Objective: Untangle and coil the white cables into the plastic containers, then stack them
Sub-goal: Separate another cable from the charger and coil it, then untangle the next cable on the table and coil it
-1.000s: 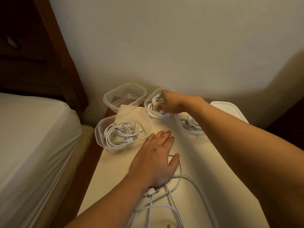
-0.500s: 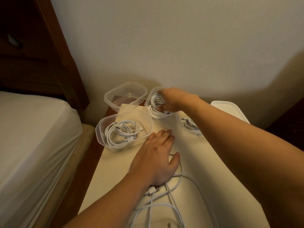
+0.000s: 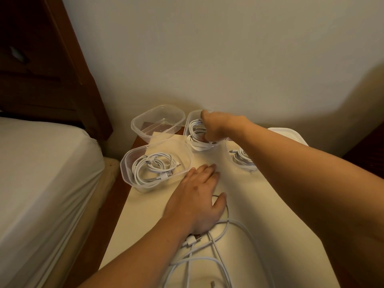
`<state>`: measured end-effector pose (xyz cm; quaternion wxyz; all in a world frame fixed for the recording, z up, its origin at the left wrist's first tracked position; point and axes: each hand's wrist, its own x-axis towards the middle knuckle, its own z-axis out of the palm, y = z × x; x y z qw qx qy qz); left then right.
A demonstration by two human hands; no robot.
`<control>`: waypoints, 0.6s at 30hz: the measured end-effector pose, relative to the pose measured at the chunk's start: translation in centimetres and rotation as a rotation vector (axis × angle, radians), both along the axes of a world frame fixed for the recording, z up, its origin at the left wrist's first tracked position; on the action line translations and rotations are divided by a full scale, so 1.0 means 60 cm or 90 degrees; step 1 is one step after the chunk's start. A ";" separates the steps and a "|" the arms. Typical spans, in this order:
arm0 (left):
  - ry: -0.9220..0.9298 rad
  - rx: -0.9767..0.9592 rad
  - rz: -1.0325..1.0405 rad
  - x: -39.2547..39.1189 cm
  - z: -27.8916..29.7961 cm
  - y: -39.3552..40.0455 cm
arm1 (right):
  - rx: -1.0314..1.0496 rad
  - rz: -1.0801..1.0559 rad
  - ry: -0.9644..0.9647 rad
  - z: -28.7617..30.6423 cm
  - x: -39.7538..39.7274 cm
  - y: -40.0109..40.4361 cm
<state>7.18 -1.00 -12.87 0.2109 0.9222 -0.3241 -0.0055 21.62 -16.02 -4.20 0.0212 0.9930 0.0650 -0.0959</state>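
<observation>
Writing or brand marks cannot be read anywhere on the things shown. Four clear plastic containers sit at the far end of the tabletop (image 3: 145, 221): an empty tub (image 3: 158, 122) by the wall, a near-left tub (image 3: 155, 167) holding one coiled white cable (image 3: 152, 168), a far-middle tub (image 3: 199, 132) with another coil (image 3: 195, 129), and a fourth container (image 3: 242, 161), mostly hidden behind the right forearm, with a third coil (image 3: 242, 159) inside. A white lid (image 3: 291, 135) lies just past that forearm. The right hand (image 3: 216, 126) reaches into the far-middle tub, fingers curled down onto its coil; whether they pinch it cannot be told. The left hand (image 3: 199, 200) lies flat on the tabletop with fingers straight and together, fingertips just beside the near-left tub, its heel and thumb resting over a loose cable (image 3: 207, 246) that loops, uncoiled, toward the near edge; a USB plug (image 3: 192, 240) shows by the wrist. A bed (image 3: 41, 173) with a white sheet stands to the left.
</observation>
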 end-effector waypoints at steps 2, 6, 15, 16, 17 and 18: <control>-0.001 0.000 -0.001 -0.001 -0.001 0.000 | 0.014 -0.008 -0.020 0.000 -0.002 -0.002; -0.002 -0.001 0.003 0.000 -0.003 -0.001 | 0.012 0.000 -0.035 -0.001 -0.005 0.002; -0.005 -0.014 0.003 0.001 -0.003 0.001 | -0.062 -0.020 0.035 0.018 0.004 0.009; -0.006 -0.014 0.004 0.001 -0.003 0.001 | -0.054 -0.025 0.049 0.021 0.004 0.010; -0.006 -0.012 0.003 0.001 -0.003 0.001 | -0.030 -0.032 0.064 0.021 0.005 0.011; -0.006 -0.010 0.002 0.000 -0.003 0.001 | -0.004 -0.039 0.073 0.021 0.004 0.011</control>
